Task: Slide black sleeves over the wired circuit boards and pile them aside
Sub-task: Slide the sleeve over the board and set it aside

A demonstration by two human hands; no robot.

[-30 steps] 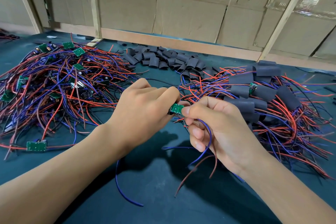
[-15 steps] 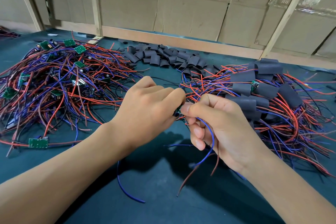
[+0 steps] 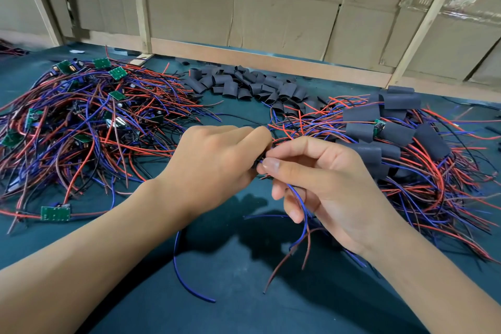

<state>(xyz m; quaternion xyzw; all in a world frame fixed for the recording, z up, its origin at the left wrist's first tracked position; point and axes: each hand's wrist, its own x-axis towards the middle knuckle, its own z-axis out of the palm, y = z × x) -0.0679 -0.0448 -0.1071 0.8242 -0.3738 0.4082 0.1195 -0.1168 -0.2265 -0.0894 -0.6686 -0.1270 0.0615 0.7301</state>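
Note:
My left hand [image 3: 214,163] and my right hand [image 3: 325,187] meet at the middle of the table. Between their fingertips sits a black sleeve [image 3: 257,162], mostly hidden by the left fingers; the green board inside it is out of sight. The right thumb and forefinger pinch the blue and brown wires [image 3: 301,214] where they leave the sleeve, and these wires hang down past the palm. Loose black sleeves [image 3: 244,87] lie in a heap at the back. Bare boards with wires [image 3: 81,122] fill the left; sleeved boards [image 3: 393,133] are piled on the right.
The dark green table cover [image 3: 244,293] runs to a wooden rail [image 3: 271,58] and a cardboard wall behind. A single green board [image 3: 55,213] lies near the front left. Another blue wire [image 3: 184,274] curves under my left forearm.
The green board that showed between my fingertips has gone inside the black sleeve. Both hands stay together at the same spot.

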